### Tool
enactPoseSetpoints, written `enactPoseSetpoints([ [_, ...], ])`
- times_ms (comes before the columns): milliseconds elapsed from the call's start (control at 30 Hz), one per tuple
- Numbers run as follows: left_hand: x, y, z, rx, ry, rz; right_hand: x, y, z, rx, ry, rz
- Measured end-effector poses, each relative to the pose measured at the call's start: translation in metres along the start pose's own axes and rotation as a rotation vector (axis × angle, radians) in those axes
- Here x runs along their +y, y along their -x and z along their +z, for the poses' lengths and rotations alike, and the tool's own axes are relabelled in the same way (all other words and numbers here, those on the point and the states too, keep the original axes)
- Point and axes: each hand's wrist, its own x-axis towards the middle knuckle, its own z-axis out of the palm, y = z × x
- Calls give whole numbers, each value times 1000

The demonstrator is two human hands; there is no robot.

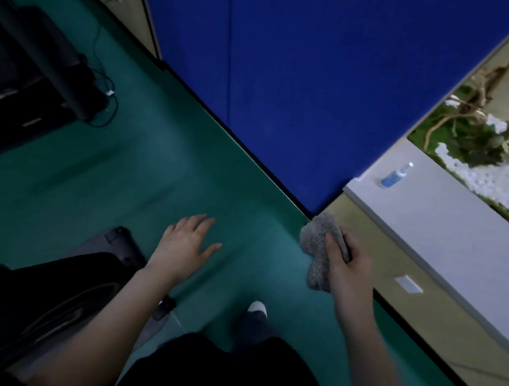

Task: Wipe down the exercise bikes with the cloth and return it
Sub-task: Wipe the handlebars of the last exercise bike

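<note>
Two bare arms stretch out over the green floor (130, 164), seen from above the person's shoulders. The right grip (349, 265) is closed round a grey fluffy cloth (316, 246). Its fingers curl over the bunched fabric, so that one lump bulges out ahead of the knuckles and another hangs below the palm. The cloth is held in the air near the corner where the blue partition (291, 71) meets a beige cabinet (392, 301), and it touches neither.

The left grip (183, 245) is open and holds nothing, palm down, with fingers straight and slightly spread above the floor. Under that forearm, at the lower left, sits the black exercise bike (47, 303). The end of its grey base lies just beside the wrist.

On the white tabletop (449, 235) to the right, a small blue spray bottle (394, 175) with a pale cap stands near the corner by the partition, well apart from the cloth. Farther along there is a display (487, 148) of moss, white pebbles, twisted wood and leafy sprigs.

At the far left stands another dark machine (25, 58), too dim to tell its kind, with a black cable (106, 95) looping on the floor beside it. One foot (257, 309) in a dark sock with a white toe is planted between the arms.
</note>
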Motion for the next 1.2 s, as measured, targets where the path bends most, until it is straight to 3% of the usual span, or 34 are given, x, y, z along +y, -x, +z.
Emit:
enactPoseSetpoints([
  [167, 32, -30, -9, 73, 10, -47, -10, -68, -16, -75, 34, -9],
  [367, 22, -56, -20, 81, 65, -181, -21, -126, 10, -179, 31, 19],
  [767, -91, -163, -79, 161, 167, -401, -105, -229, 201, -540, 98, -137],
  [1200, -195, -212, -135, 254, 243, -676, -162, -302, 352, -749, 166, -206],
])
